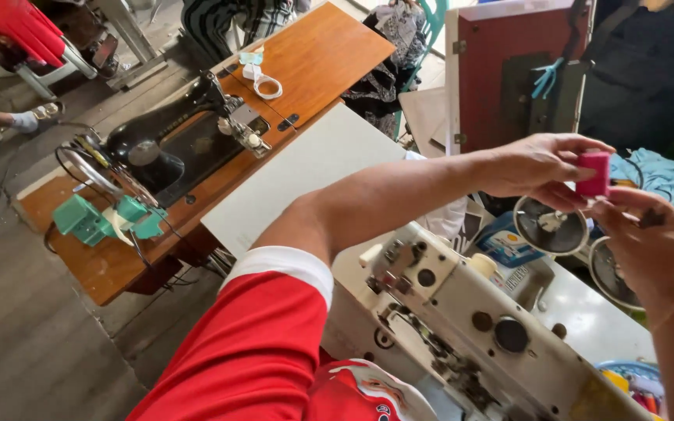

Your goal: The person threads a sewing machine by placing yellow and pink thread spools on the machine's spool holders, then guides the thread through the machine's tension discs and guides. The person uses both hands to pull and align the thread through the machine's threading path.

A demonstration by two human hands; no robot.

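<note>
So from the head cam: left hand (536,165) has its grip pinched shut on a small pink block (594,173), held up in the air over the white sewing machine (462,327); right hand (649,245) sits just below and beside it, fingers loosely curled, fingertips touching the block's lower edge, can't tell if it's really gripping. Further off there's a black sewing machine (169,136) on a wooden tabletop (329,54); blue cloth (668,179) lies behind the hands.

Pink block (593,173) partly behind fingers (563,168)
</note>
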